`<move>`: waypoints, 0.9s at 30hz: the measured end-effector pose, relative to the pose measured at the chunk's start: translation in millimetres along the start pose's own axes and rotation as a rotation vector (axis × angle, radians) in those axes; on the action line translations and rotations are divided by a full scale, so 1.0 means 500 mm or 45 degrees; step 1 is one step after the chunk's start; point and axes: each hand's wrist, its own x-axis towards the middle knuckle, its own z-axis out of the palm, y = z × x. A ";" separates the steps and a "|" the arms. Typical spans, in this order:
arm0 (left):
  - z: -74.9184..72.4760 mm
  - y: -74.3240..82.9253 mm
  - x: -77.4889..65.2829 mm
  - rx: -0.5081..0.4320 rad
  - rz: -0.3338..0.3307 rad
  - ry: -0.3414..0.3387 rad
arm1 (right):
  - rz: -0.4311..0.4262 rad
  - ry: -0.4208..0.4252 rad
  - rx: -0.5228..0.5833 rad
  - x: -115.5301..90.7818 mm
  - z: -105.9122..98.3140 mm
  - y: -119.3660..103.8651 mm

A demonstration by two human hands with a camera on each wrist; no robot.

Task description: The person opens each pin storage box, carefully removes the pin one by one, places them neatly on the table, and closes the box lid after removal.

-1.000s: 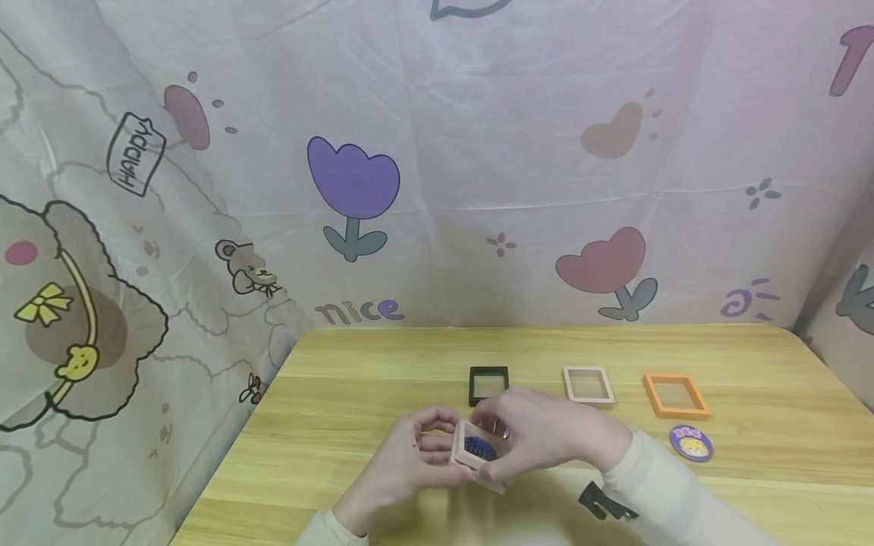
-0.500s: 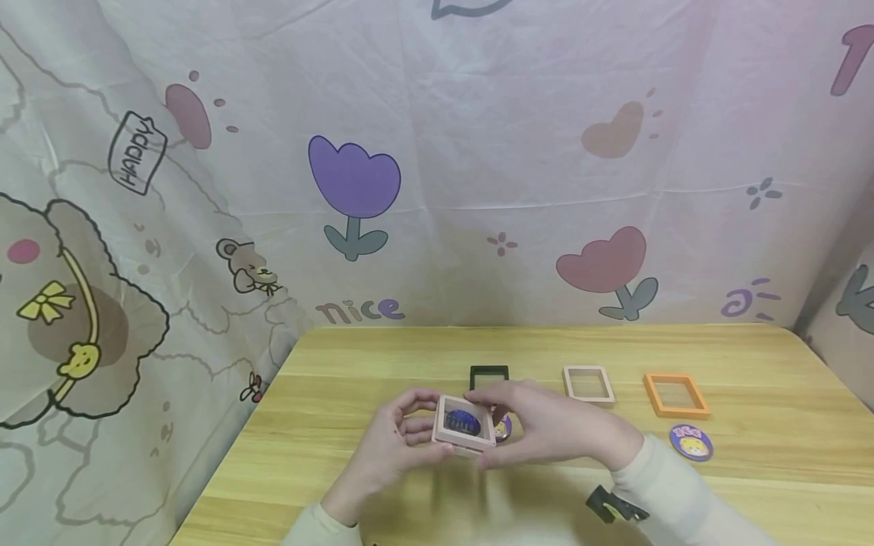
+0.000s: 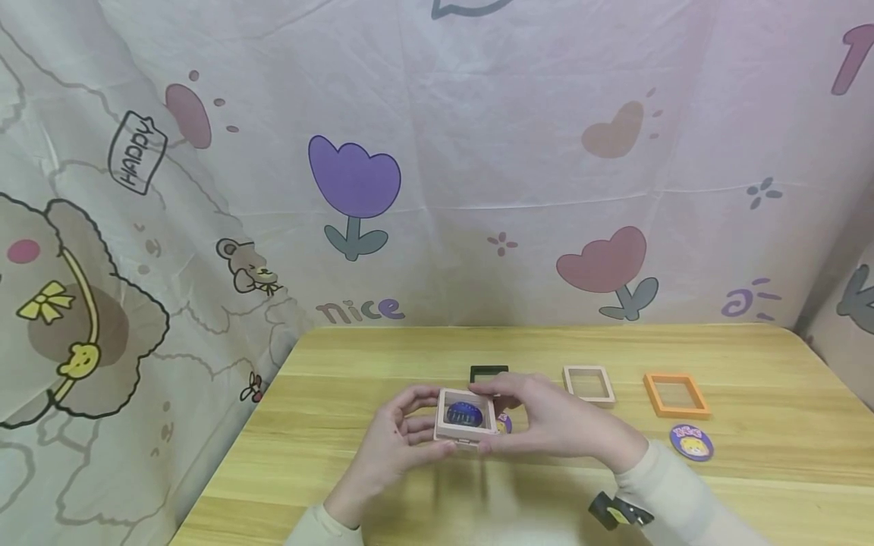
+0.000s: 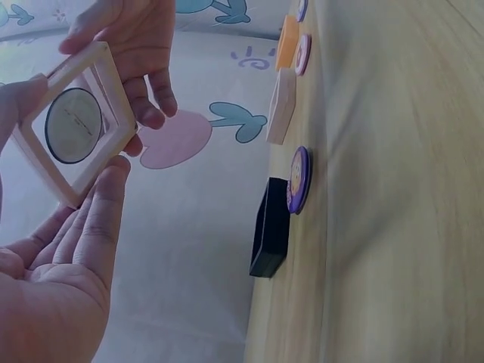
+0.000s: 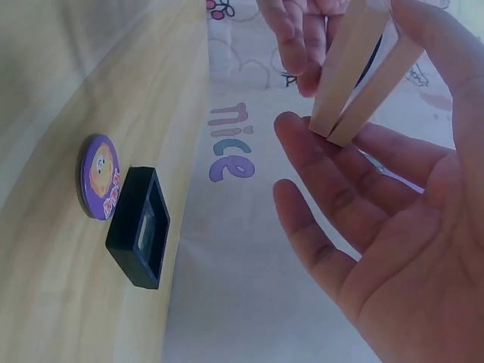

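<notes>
A small pale pink square display frame with clear film windows is held above the table between both hands. Behind its window sits a round dark blue badge; the left wrist view shows the badge's plain pale back. My left hand grips the frame's left side, thumb at the near corner. On the opposite side my right hand pinches it between thumb and fingers. In the right wrist view the frame's two halves meet at one edge and spread apart in a narrow wedge.
Behind the hands lie a black square frame, another pale pink frame and an orange frame. One purple badge lies before the orange frame, another beside the black one. A printed cloth hangs behind the table.
Both hands have brought the pink frame slightly left and up and turned its window toward the head camera. Its halves look more closely lined up than a second ago.
</notes>
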 end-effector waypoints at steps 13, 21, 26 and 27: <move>0.005 0.000 0.000 -0.032 -0.091 -0.020 | 0.013 0.027 0.113 0.003 0.009 0.011; 0.007 0.000 0.002 -0.012 -0.114 -0.026 | 0.055 0.059 0.074 0.003 0.007 0.013; 0.012 0.001 0.003 -0.045 -0.142 -0.030 | 0.096 0.105 0.080 0.002 0.001 0.013; 0.013 0.000 0.003 -0.048 -0.145 -0.031 | 0.104 0.112 0.089 0.001 0.000 0.014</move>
